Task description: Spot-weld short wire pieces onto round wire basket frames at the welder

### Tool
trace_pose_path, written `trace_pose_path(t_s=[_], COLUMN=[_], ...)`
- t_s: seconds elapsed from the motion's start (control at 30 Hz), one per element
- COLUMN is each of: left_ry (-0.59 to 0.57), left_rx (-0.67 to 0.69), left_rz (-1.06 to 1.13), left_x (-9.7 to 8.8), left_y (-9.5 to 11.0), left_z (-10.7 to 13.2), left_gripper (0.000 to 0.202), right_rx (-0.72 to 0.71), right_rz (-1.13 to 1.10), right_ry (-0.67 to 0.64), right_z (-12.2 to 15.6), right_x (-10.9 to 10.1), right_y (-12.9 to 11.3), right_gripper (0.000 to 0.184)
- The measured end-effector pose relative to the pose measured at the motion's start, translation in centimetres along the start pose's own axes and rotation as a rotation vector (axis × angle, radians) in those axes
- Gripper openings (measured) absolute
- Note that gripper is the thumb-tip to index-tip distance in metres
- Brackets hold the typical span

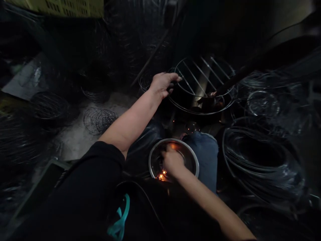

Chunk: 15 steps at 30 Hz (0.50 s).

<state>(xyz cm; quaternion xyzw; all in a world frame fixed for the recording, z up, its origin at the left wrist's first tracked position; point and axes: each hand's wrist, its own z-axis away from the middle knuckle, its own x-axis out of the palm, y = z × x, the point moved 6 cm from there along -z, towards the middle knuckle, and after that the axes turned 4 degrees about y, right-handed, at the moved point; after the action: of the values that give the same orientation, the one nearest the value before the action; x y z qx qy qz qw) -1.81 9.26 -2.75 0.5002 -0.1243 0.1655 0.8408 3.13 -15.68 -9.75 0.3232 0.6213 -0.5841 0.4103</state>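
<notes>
My left hand point(164, 84) reaches forward, with its fingers closed at the left rim of a round wire rack point(192, 91) with straight parallel bars. The rack tilts over a dark round opening with a metal hoop point(194, 112) around it. Below, my right hand point(173, 160) is down inside a shiny metal bowl point(150, 160) resting at my lap. Its fingers are blurred and partly hidden, so what they hold does not show. Bright orange glints point(162, 174) show in the bowl near that hand.
Coiled wire point(255, 160) lies at the right, with a smaller wire bundle point(263, 103) behind it. Loose wire loops point(99, 118) rest on the floor at left. A dark rod point(238, 75) slants toward the rack. A yellow crate point(75, 7) stands at the back left.
</notes>
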Motion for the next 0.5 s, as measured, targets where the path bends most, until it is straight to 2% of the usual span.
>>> trace_pose_path(t_s=[0.1, 0.2, 0.33, 0.4, 0.5], left_ry=[0.0, 0.047, 0.06, 0.055, 0.058], left_rx=[0.035, 0.037, 0.029, 0.029, 0.029], left_rz=[-0.044, -0.03, -0.006, -0.004, -0.021], left_x=[0.1, -0.2, -0.3, -0.3, -0.3], left_y=[0.4, 0.7, 0.8, 0.8, 0.9], left_z=[0.5, 1.0, 1.1, 1.1, 1.2], left_gripper=[0.04, 0.052, 0.056, 0.053, 0.05], right_rx=[-0.046, -0.056, 0.064, 0.128, 0.15], right_rz=[0.038, -0.007, -0.08, -0.112, -0.1], right_ry=[-0.143, -0.147, -0.114, -0.187, -0.288], right_z=[0.2, 0.1, 0.1, 0.2, 0.5], right_x=[1.6, 0.6, -0.8, -0.5, -0.2], right_y=[-1.2, -1.4, -1.2, -1.3, -1.4], right_gripper=[0.022, 0.022, 0.026, 0.024, 0.021])
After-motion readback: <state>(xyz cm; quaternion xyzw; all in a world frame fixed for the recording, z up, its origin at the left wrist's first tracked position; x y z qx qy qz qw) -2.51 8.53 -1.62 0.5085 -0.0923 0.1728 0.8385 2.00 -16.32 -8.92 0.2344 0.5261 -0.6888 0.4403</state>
